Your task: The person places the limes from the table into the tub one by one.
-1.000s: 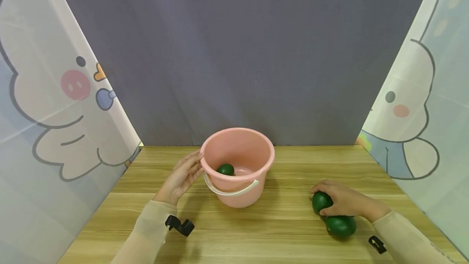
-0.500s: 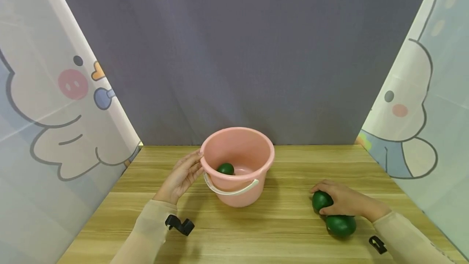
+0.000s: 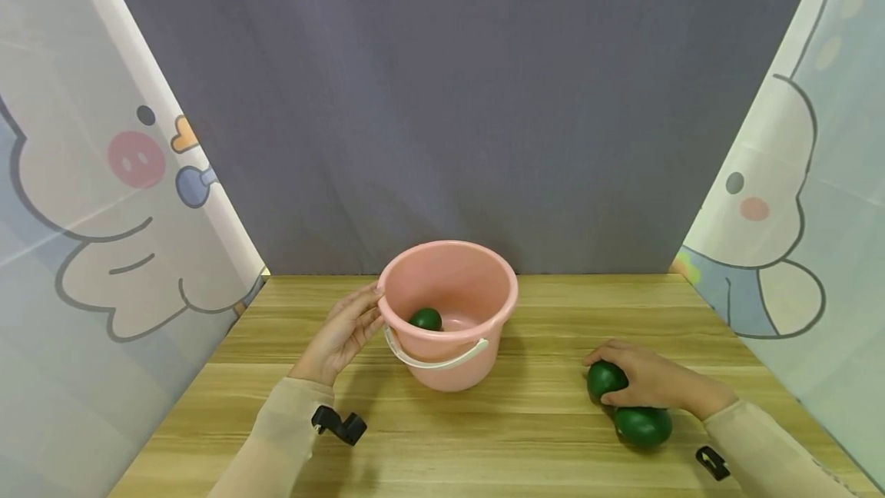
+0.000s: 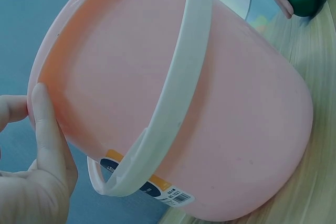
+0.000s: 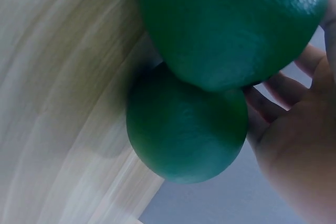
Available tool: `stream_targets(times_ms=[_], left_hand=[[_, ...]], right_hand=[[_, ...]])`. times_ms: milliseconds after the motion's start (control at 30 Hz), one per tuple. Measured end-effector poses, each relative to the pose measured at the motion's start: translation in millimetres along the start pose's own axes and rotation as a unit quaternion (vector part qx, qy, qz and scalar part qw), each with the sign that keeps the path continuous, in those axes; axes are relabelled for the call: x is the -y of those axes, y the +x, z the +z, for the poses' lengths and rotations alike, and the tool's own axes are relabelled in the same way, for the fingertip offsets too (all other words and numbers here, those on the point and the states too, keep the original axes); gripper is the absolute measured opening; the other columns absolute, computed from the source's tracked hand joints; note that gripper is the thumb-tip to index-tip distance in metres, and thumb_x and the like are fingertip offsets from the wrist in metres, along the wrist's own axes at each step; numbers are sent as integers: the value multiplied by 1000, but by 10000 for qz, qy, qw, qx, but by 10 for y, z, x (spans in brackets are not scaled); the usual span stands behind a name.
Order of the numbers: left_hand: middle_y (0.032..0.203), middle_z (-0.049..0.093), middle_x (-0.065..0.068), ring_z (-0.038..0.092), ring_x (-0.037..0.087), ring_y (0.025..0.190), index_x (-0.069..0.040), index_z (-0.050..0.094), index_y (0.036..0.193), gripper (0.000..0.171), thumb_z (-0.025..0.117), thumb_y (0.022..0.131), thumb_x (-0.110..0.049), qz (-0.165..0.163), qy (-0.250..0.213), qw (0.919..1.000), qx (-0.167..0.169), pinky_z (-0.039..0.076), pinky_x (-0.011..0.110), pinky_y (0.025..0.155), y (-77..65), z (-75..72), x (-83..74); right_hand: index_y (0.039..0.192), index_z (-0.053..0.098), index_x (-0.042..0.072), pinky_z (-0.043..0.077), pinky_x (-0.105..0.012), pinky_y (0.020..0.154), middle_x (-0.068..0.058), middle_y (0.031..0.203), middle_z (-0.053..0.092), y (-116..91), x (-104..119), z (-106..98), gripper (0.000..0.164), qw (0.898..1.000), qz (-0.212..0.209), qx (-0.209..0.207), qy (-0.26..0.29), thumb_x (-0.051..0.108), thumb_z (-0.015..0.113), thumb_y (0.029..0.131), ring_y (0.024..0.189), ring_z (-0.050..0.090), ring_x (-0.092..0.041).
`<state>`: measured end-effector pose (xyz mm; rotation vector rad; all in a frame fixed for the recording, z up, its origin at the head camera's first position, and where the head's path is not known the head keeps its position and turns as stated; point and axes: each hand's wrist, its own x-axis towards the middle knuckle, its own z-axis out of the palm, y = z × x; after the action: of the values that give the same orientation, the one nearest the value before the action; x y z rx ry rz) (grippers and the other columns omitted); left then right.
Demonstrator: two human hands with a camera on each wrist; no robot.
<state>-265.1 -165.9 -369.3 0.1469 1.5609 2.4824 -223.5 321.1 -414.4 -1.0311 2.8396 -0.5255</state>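
A pink bucket [image 3: 449, 363] stands on the table with its white handle [image 3: 448, 363] hanging down in front. My left hand [image 3: 342, 336] pinches its left rim, thumb and fingers on opposite sides in the left wrist view. Inside lies a dark green, smooth avocado [image 3: 425, 320]. Far to the right, my right hand [image 3: 653, 379] grips a second avocado [image 3: 606, 381] from above, low over the tabletop. A third avocado [image 3: 644, 427] lies just in front of that hand; in the right wrist view this larger-looking avocado [image 5: 231, 24] partly covers the gripped avocado [image 5: 186, 129].
The wood-grain table [image 3: 525, 444] ends at a dark grey cloth backdrop [image 3: 470, 114]. Cartoon-printed curtains [image 3: 76, 275] flank both sides. Black wrist mounts [image 3: 339, 424] stick out from both sleeves.
The right hand and the avocado it grips have shifted very slightly left. The left hand, bucket and other avocados keep their places.
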Motion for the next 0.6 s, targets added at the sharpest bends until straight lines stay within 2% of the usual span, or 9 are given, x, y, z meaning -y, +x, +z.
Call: stream_targets(times_ms=[300, 600], left_hand=[[113, 59, 8, 63, 5, 78, 1, 36, 151, 50, 53, 105, -12, 7, 15, 10000, 10, 57, 10, 73, -8, -3, -2], [113, 59, 8, 63, 5, 79, 1, 35, 151, 50, 52, 106, -12, 3, 3, 10000, -5, 57, 10, 73, -30, 4, -13]], right_hand=[[125, 63, 12, 59, -37, 77, -4, 122, 60, 11, 42, -28, 48, 9999, 36, -100, 43, 37, 78, 88, 105, 62, -25], [127, 62, 9, 58, -31, 74, -11, 124, 60, -9, 94, -142, 50, 9991, 19, -362, 217, 37, 78, 89, 102, 61, -22]])
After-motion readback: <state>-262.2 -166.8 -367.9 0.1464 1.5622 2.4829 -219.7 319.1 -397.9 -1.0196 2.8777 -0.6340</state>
